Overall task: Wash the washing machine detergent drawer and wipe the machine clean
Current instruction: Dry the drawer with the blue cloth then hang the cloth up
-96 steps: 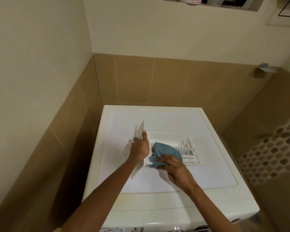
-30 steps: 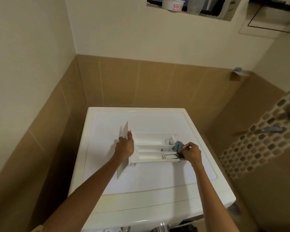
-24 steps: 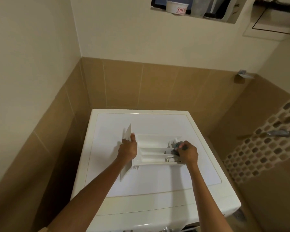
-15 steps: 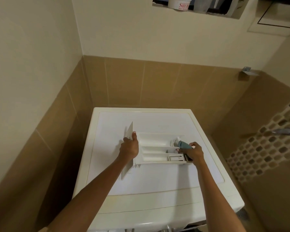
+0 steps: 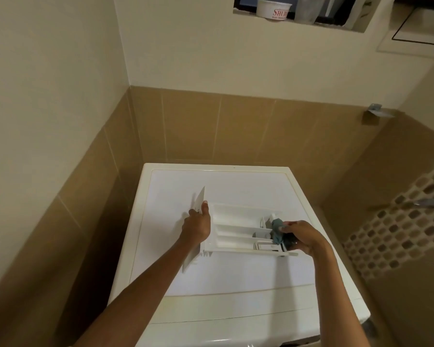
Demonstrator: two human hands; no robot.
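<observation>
I see detergent drawer (image 5: pixel 236 230) lying flat on washing machine (image 5: pixel 236 276) top, around middle of lid, long side running left to right; its front panel (image 5: pixel 199 200) faces machine's left edge. Left hand (image 5: pixel 197 225) grips that panel, thumb hooked over inner side. Right hand (image 5: pixel 302 234) clutches bunched blue cloth (image 5: pixel 277 231), holding it at compartments at drawer's right end, toward machine's right edge. White tub (image 5: pixel 268 8) on wall ledge above
</observation>
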